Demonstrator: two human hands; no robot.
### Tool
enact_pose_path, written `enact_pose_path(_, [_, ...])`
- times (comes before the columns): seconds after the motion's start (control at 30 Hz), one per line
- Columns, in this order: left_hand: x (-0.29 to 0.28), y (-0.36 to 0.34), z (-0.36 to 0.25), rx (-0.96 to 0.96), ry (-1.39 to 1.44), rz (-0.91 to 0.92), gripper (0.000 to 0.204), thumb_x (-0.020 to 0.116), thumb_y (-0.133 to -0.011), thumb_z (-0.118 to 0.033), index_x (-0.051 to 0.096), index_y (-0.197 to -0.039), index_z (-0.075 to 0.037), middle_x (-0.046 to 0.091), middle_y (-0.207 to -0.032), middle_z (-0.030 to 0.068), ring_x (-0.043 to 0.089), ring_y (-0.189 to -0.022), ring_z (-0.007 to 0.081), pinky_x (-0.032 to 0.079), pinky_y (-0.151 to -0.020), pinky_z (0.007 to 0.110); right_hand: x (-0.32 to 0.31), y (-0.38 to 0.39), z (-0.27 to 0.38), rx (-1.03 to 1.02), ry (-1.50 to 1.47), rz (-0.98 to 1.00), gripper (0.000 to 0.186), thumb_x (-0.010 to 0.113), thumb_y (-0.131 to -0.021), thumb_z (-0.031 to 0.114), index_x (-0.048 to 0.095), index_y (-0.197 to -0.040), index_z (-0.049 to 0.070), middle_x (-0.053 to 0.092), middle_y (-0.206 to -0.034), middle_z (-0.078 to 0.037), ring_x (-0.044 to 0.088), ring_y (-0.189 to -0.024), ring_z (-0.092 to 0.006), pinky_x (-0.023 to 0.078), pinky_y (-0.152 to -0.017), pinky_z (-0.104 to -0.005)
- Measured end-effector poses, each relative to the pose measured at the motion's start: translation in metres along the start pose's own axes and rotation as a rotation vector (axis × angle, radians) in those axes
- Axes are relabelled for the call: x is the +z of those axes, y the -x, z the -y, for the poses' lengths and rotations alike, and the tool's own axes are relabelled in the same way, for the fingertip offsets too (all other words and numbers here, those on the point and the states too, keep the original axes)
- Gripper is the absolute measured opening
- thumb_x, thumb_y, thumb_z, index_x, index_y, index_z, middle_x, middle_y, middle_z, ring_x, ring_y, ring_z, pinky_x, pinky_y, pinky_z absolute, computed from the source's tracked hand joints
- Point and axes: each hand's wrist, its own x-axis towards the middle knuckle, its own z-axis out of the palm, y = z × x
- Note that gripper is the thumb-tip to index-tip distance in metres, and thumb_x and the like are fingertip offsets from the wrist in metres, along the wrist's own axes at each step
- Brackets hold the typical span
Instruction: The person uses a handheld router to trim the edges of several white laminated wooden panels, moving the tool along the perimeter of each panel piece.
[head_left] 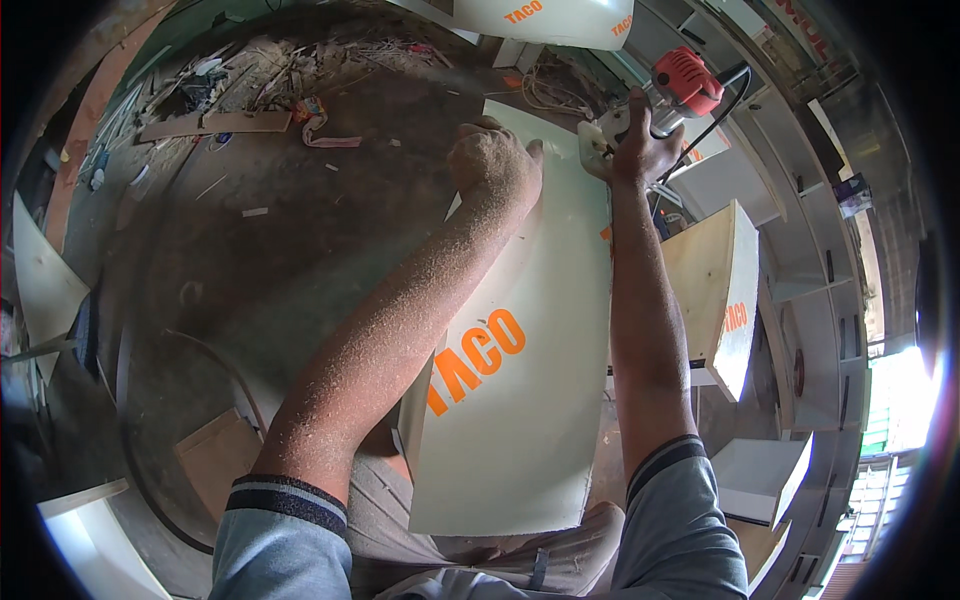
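Note:
A long white board [530,300] with orange printing stretches away from my lap; sawdust dots its surface. My left hand [492,165] is closed over the board's far left part, fingers curled and partly hidden, thumb toward the board's middle. Wood dust coats that hand and forearm. At the far right edge, my right hand [643,150] is wrapped round a handheld trim router [686,82] with a red top and metal body. The router's pale base [592,150] sits against the board's edge; its bit cannot be made out. A black cord [722,115] runs from its top.
Wooden boxes with white faces [740,300] stand close by my right arm. White cabinet panels [815,250] line the right side. Wood scraps and litter [270,85] lie on the far left floor. A brown board piece [218,460] lies near my left elbow.

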Motion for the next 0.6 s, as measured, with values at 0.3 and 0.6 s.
enact_pose_path(0.3, [0.0,0.001,-0.002,0.003,-0.009,-0.017,0.077,0.049,-0.092,-0.062,0.053,-0.111,0.012,0.063,-0.09,0.0204,0.069,-0.075,0.0278,0.057,-0.057,0.042,0.006,-0.007,-0.004,-0.037,0.039,-0.037,0.06,0.082,-0.072,0.044,0.062,-0.108,0.001,0.068,-0.096,-0.012,0.065,-0.086,-0.0214,0.051,-0.082,-0.0355])
enact_pose_path(0.6, [-0.005,-0.001,-0.001,0.001,-0.082,0.039,0.078,0.05,-0.093,-0.062,0.052,-0.116,0.013,0.06,-0.092,0.0146,0.067,-0.075,0.021,0.056,-0.057,0.034,0.013,-0.006,0.002,-0.001,0.044,-0.016,0.061,0.081,-0.069,0.051,0.059,-0.099,0.002,0.068,-0.092,-0.012,0.066,-0.089,-0.0256,0.049,-0.085,-0.0403])
